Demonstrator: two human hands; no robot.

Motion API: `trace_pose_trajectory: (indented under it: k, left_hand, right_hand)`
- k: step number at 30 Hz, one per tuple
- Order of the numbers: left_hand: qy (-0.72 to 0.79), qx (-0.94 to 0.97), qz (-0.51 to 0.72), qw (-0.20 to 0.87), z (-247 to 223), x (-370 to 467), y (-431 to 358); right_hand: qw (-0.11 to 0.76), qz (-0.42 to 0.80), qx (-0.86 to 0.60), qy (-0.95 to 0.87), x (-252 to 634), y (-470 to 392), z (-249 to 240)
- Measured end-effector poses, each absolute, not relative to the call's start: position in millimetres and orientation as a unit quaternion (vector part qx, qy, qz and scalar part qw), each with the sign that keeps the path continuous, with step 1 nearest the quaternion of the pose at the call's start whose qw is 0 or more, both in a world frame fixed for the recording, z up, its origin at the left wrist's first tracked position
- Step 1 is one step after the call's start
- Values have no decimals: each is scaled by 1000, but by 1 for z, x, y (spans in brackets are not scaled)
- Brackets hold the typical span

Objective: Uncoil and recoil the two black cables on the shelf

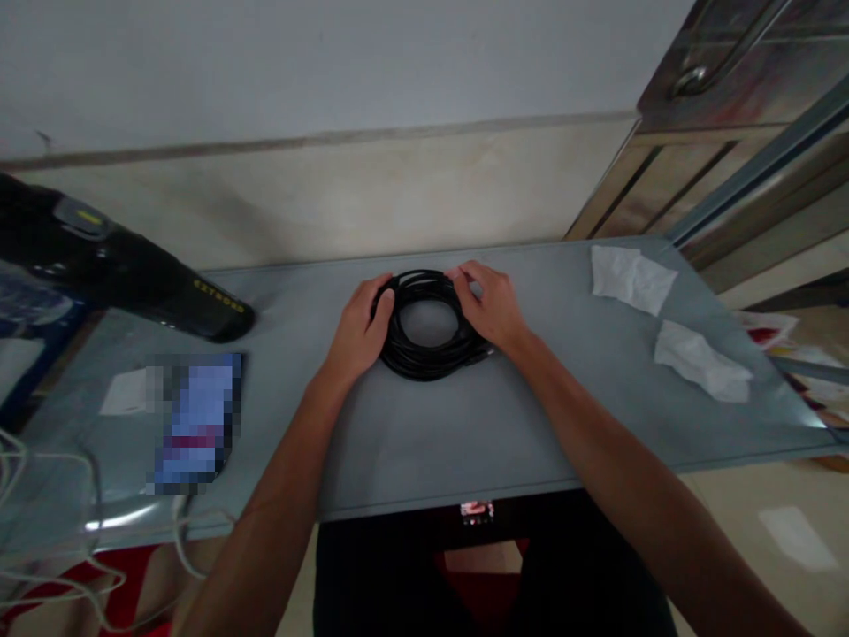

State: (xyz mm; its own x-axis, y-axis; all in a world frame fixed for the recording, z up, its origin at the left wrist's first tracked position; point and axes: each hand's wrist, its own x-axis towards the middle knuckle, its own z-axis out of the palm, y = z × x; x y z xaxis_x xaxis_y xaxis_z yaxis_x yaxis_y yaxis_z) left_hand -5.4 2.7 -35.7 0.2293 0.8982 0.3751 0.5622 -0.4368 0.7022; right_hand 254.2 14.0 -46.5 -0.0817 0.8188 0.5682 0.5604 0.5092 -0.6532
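A coil of black cable (431, 361) lies flat on the grey tabletop (424, 442), its many loops bundled into a ring. My left hand (363, 326) grips the ring's left side, thumb on top and fingers curled around the outer edge. On the opposite side, my right hand (489, 305) holds the upper right of the loops between thumb and fingers. A cable end with a small connector shows at the lower right of the coil, just below my right hand. Some fingertips of both hands are hidden by the cable.
A black cylindrical device (133, 265) leans in from the left. Below it lie a pixelated phone-like object (199, 425), a white paper piece (126, 392) and white cords (93, 469). Two crumpled tissues (633, 276) rest at the right. A wall (424, 195) borders the table's back.
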Motion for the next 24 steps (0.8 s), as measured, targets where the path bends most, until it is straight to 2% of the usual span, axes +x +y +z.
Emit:
trace_pose_trajectory:
  k: [7, 13, 15, 19, 24]
  left_hand:
    - [487, 754, 391, 205, -36, -5, 1]
    - [500, 741, 404, 197, -35, -6, -1]
    - [498, 740, 403, 203, -36, -6, 0]
    - [494, 745, 398, 206, -37, -8, 3]
    - [493, 750, 401, 183, -39, -9, 3]
  right_hand:
    - [500, 118, -468, -719, 253, 14, -50]
    - [501, 88, -421, -751, 244, 4, -34]
    - [469, 92, -384, -790, 237, -7, -26]
    - [339, 108, -334, -873, 219, -33, -16]
    - [187, 86, -392, -897, 207, -47, -12]
